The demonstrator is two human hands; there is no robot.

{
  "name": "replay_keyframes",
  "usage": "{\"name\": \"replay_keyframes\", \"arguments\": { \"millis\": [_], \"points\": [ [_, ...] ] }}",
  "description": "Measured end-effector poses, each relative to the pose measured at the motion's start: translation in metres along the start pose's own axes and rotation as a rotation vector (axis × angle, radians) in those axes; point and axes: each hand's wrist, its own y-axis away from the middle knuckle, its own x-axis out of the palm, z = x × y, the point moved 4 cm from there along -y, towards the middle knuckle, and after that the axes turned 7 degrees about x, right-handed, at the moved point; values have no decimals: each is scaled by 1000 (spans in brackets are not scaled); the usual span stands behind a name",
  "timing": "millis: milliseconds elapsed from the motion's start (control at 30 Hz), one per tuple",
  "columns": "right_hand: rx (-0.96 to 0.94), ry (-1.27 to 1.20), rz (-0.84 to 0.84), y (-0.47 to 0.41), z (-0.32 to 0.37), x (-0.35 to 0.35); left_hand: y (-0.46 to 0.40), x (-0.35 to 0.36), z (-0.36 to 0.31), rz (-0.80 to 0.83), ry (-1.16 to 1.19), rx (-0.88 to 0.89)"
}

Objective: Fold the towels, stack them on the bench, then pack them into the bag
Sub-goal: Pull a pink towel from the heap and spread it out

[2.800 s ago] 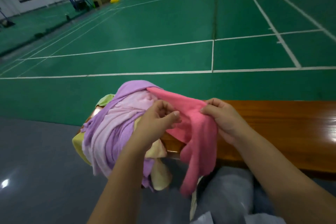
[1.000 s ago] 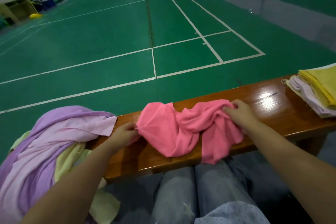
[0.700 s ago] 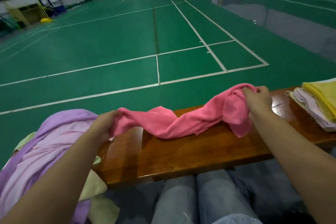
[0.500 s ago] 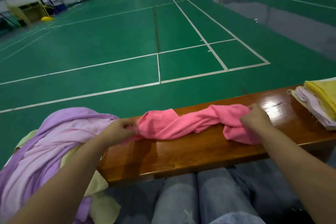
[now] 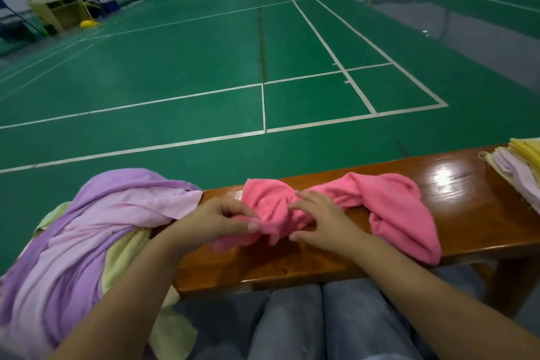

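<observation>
A crumpled, twisted pink towel point(image 5: 388, 207) lies across the glossy wooden bench point(image 5: 455, 204). My left hand point(image 5: 216, 219) pinches the towel's left end between thumb and fingers. My right hand point(image 5: 324, 219) rests on the bunched cloth just beside it, fingers spread and touching the fabric. A heap of unfolded purple, lilac and pale yellow towels point(image 5: 79, 245) hangs over the bench's left end. A stack of folded towels point(image 5: 517, 166), yellow over lilac, sits at the bench's far right. No bag is in view.
My knees in grey jeans point(image 5: 321, 324) are under the bench's near edge. Beyond the bench stretches a green court floor point(image 5: 204, 67) with white lines. Yellow net-post bases and gear stand far off by the back wall.
My right hand let go of the towel's right end and came left to meet my left hand. The towel's right part now lies slack on the bench.
</observation>
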Motion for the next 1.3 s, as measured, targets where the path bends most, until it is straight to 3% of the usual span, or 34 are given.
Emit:
{"name": "replay_keyframes", "arguments": {
  "millis": [67,200,367,500,633,733,833,933,1000,1167,1300],
  "points": [
    [-45,-164,-13,-7,14,0,1,-13,-15,-171,95,46],
    [-41,-196,-45,-11,27,-14,8,-41,-35,-402,187,166],
    [-2,-256,38,-9,32,-16,14,-52,-59,-425,238,219],
    [-44,-31,-142,-11,38,-15,19,-53,-82,-486,284,253],
    [-2,-65,-282,-9,33,-32,27,-85,-77,-836,318,239],
    [33,4,-469,-7,31,-61,31,-99,-63,-1029,172,170],
    [-21,32,-567,-5,46,-83,18,-77,-58,-825,34,98],
    [-51,42,-471,-4,65,-86,-4,-34,-55,-454,-47,65],
    [-73,12,-390,-3,73,-82,-17,-7,-54,-310,-80,57],
    [-75,3,-267,2,62,-74,-35,22,-50,-276,-160,82],
    [-162,151,-199,3,36,-81,-33,0,-41,-334,-59,73]
  ]
}}
